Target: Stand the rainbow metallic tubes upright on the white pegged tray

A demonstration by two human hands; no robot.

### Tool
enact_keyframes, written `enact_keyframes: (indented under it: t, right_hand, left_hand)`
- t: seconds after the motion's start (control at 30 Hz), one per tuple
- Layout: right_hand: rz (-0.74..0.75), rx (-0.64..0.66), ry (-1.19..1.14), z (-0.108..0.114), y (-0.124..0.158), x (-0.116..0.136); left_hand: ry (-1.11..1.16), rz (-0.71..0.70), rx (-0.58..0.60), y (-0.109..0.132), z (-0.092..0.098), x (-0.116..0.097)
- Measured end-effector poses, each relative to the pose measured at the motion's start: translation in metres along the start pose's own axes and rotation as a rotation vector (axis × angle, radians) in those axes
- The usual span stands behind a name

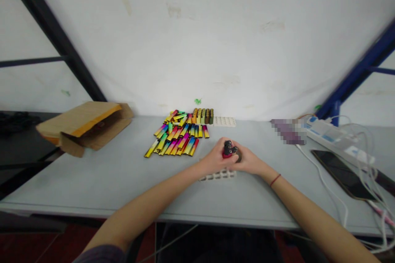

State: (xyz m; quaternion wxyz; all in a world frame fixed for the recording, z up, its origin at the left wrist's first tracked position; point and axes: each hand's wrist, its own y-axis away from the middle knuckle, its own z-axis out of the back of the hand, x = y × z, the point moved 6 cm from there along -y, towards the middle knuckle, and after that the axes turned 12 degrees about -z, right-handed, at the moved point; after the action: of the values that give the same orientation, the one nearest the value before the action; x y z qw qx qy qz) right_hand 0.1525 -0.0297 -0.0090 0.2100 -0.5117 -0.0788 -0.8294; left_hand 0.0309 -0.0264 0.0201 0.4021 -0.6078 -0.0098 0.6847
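Observation:
My left hand is closed around a small bunch of black-topped tubes that look like lighters, one with a red body. My right hand meets it from the other side, its fingers curled against the same bunch and a dark brownish tube. Most of the tube bodies are hidden by the fingers. Beneath both hands lies a white tray with holes, partly covered. Beyond my left hand, many shiny rainbow-coloured tubes lie in loose rows on the grey table.
Several tubes stand upright in rows near the wall, beside a second white tray. An open cardboard box sits at left. On the right are a phone, a power strip and tangled white cables.

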Motion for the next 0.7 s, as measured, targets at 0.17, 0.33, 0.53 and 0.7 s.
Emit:
enact_keyframes:
  t: [0.17,0.33,0.53,0.7]
  right_hand:
    - [0.044,0.072,0.249,-0.014,0.005,0.007]
    - [0.085,0.152,0.539,-0.026,0.015,0.026]
    - [-0.028,0.153,0.612,0.016,0.027,0.024]
    - [-0.2,-0.019,0.75,0.079,0.051,-0.003]
  left_hand:
    - [0.053,-0.018,-0.136,-0.004,0.009,0.002]
    - [0.08,0.087,-0.32,-0.003,0.03,0.009]
    - [0.133,0.356,-0.499,0.01,0.046,0.032]
    - [0.141,0.443,-0.407,0.015,0.036,0.043]
